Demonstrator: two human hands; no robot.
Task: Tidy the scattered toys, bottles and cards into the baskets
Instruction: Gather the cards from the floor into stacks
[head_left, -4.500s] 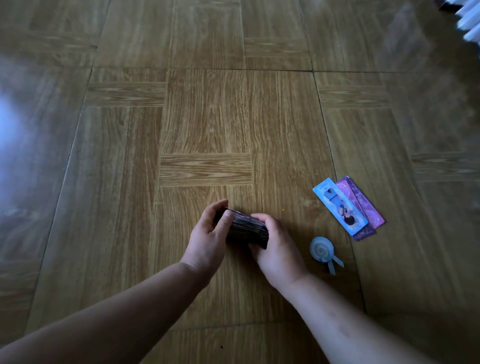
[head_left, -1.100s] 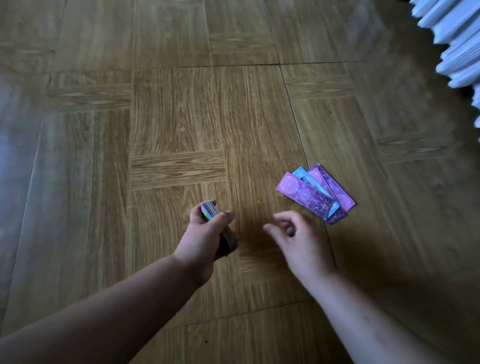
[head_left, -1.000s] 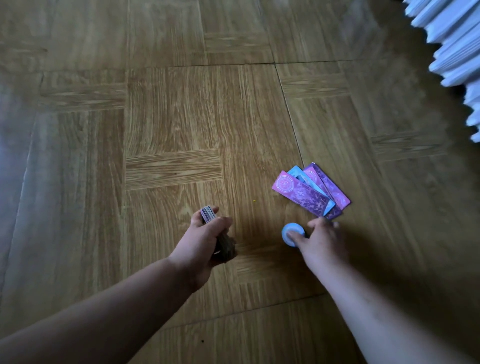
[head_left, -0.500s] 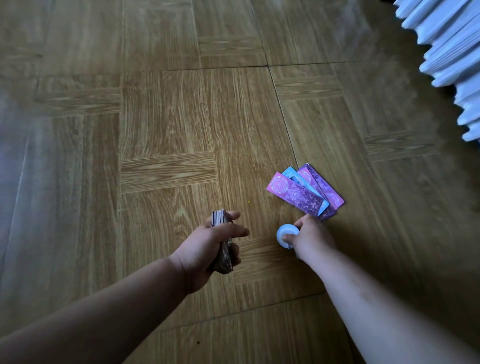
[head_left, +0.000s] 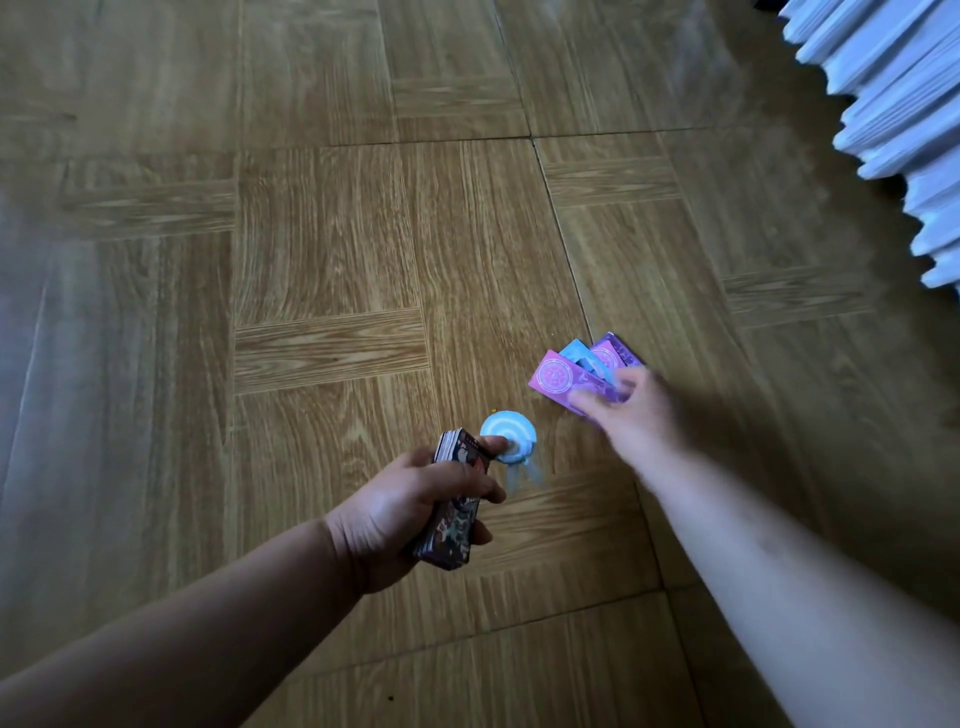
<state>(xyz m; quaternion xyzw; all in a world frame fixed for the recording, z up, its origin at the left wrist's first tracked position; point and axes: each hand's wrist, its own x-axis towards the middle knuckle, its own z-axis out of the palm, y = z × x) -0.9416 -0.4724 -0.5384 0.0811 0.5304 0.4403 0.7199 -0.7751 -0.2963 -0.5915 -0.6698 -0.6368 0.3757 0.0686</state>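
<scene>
My left hand (head_left: 415, 512) grips a thick stack of dark picture cards (head_left: 451, 527) and also pinches a pale blue round lollipop-shaped toy (head_left: 511, 430) against the top of the stack, its ribbon hanging below. A small fan of pink, blue and purple cards (head_left: 557, 375) lies on the wooden floor to the right. My right hand (head_left: 634, 418), blurred with motion, reaches over the fan's near end with its fingers stretched out on the cards; no grip on them shows.
White ribbed slats, like a radiator (head_left: 893, 93), fill the top right corner. The wood-pattern floor (head_left: 322, 249) stretches out to the left and ahead. No basket is in view.
My right hand picked the blue round toy off the floor, passed it to my left hand, and moved right and forward onto the fanned cards. My left hand still holds the stack.
</scene>
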